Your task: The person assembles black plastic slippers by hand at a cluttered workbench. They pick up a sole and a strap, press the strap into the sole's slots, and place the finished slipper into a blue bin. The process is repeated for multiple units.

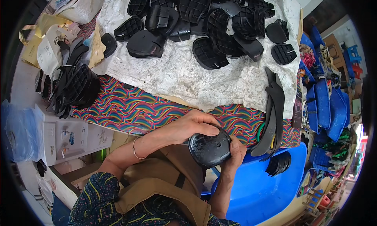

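Both my hands grip a glossy black shoe heel piece [208, 150] in front of my lap, its smooth, scuffed rounded face turned up. My left hand [197, 125] holds its far edge, with the thumb lying on the top. My right hand [236, 154] clasps its right side; most of those fingers are hidden beneath. Across the table, a heap of similar black heel pieces [195, 8] lies on a dirty white sheet [172, 74], several showing a gridded hollow side.
Long black strips [271, 112] hang over the table's right front edge. Below, a blue tub [251, 194] holds a small stack of curved black pieces [279, 164]. A tied bundle of black pieces [76, 86] sits at the left on the patterned tablecloth [131, 108], near a white box [68, 137].
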Available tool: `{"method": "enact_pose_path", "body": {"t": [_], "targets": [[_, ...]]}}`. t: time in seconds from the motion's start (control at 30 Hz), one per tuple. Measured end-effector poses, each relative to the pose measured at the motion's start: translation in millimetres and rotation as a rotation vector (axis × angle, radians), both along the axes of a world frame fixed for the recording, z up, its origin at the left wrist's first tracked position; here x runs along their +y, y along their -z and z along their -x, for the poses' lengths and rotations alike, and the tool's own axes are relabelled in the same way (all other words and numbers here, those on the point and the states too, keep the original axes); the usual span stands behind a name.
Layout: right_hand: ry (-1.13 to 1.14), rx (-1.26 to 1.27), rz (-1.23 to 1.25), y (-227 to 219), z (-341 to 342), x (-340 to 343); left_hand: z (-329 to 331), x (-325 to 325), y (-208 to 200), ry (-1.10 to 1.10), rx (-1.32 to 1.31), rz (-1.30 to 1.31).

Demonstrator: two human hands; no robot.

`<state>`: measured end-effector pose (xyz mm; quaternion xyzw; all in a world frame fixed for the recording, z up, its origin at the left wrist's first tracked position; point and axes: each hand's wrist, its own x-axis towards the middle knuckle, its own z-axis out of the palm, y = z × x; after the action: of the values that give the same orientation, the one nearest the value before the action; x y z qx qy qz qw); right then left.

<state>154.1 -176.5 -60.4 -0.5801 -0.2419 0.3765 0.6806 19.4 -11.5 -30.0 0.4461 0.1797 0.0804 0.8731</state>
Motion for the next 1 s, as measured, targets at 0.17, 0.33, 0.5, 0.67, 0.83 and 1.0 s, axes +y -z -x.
{"method": "enact_pose_path", "body": {"t": [0.17,0.33,0.5,0.67,0.83,1.0], "targets": [[0.063,0.097,-0.019,3,4,3,11,-1,-6,0.063,-0.137,0.164],[0.118,0.104,-0.046,7,22,14,10,-22,-2,-0.109,-0.224,0.287],[-0.036,0.167,-0.063,-11,25,27,8,-32,-4,-0.191,-0.33,0.411],[-0.222,0.201,0.065,-25,15,31,18,-30,-11,-0.221,-0.197,0.124],[-0.291,0.249,-0.027,-18,22,28,15,-24,-1,-0.205,-0.323,0.393],[-0.173,0.398,-0.121,-6,33,22,10,-17,-9,-0.258,-0.341,0.487]]}}
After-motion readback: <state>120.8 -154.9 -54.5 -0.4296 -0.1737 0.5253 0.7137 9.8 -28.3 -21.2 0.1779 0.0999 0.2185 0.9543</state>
